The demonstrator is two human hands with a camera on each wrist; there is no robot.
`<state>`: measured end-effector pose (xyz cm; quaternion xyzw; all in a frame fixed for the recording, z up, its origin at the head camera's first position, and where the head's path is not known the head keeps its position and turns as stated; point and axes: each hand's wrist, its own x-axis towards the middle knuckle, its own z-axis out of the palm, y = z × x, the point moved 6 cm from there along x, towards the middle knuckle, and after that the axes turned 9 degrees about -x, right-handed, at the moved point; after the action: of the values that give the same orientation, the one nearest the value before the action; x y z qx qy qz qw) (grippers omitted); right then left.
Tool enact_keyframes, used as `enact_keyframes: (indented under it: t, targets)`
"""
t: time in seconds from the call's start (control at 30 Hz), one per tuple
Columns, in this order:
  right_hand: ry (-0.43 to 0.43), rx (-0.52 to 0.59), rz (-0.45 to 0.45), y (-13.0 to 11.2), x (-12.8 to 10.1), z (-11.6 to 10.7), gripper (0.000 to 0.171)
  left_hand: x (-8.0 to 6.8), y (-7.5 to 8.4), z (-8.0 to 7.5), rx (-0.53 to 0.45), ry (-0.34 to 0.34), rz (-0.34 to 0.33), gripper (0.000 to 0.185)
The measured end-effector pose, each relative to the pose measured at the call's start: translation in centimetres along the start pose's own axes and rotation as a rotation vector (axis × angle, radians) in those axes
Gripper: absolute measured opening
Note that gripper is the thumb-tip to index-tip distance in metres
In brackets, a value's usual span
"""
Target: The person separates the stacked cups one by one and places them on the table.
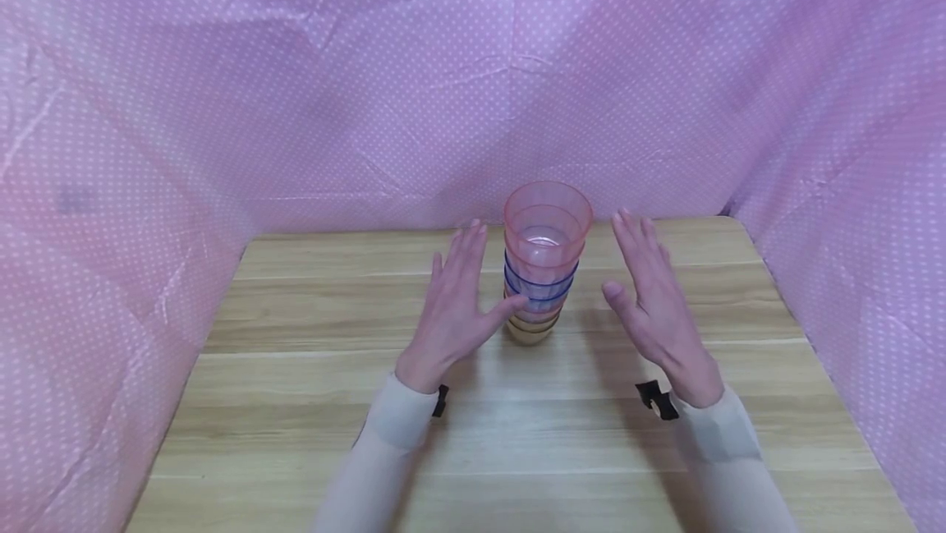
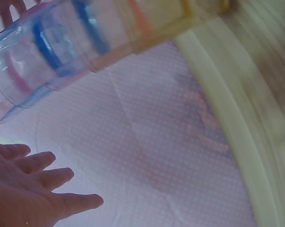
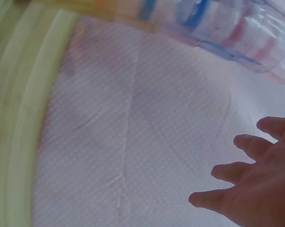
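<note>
A tall stack of clear plastic cups (image 1: 543, 270) stands upright on the wooden table, with pink, blue and yellow-orange bands from top to bottom. To its left is my left hand (image 1: 454, 307), fingers straight; in the head view its thumb overlaps the lower cups, and whether it touches them I cannot tell. On the other side my right hand (image 1: 654, 303) is held apart from the stack with its fingers extended. Both wrist views show the cups (image 2: 62, 42) beyond spread fingers, and neither hand grips anything.
The light wood table (image 1: 296, 402) reaches back to a pink dotted cloth (image 1: 369, 106), which hangs behind it and along both sides. Each wrist wears a pale band, with a black piece (image 1: 657, 400) showing beside the right one.
</note>
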<state>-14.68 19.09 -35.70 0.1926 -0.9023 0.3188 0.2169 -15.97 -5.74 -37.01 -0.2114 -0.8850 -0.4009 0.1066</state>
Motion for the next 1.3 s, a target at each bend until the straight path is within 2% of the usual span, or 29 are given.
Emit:
enact_keyframes:
  t: [0.23,0.4,0.53,0.8,0.97,1.13,1.3]
  targets:
    - [0.004,0.118,-0.043,-1.6,1.8,0.0,0.084,1.4,1.4,0.0,-0.122,-0.005,-0.008,0.119]
    - [-0.009,0.194,-0.020,-2.1,2.9,-0.1,0.082,2.2,1.9,0.3,-0.167,-0.024,-0.007,0.117]
    - [-0.023,0.233,-0.006,-2.4,3.5,0.0,0.080,2.5,2.3,0.4,-0.208,-0.023,0.023,0.115]
    - [-0.046,0.318,-0.038,-3.3,4.5,0.4,0.085,2.7,2.3,0.2,-0.308,-0.007,0.010,0.117]
    - [-0.054,0.360,-0.043,-3.5,4.8,0.5,0.085,2.9,2.2,0.0,-0.413,0.001,0.037,0.105]
    - [-0.086,0.436,-0.043,-3.6,5.0,0.6,0.077,3.0,2.1,-0.1,-0.492,0.006,0.054,0.078]
    - [-0.109,0.476,-0.015,-3.6,5.1,0.5,0.072,3.0,2.2,-0.1,-0.529,0.006,0.058,0.077]
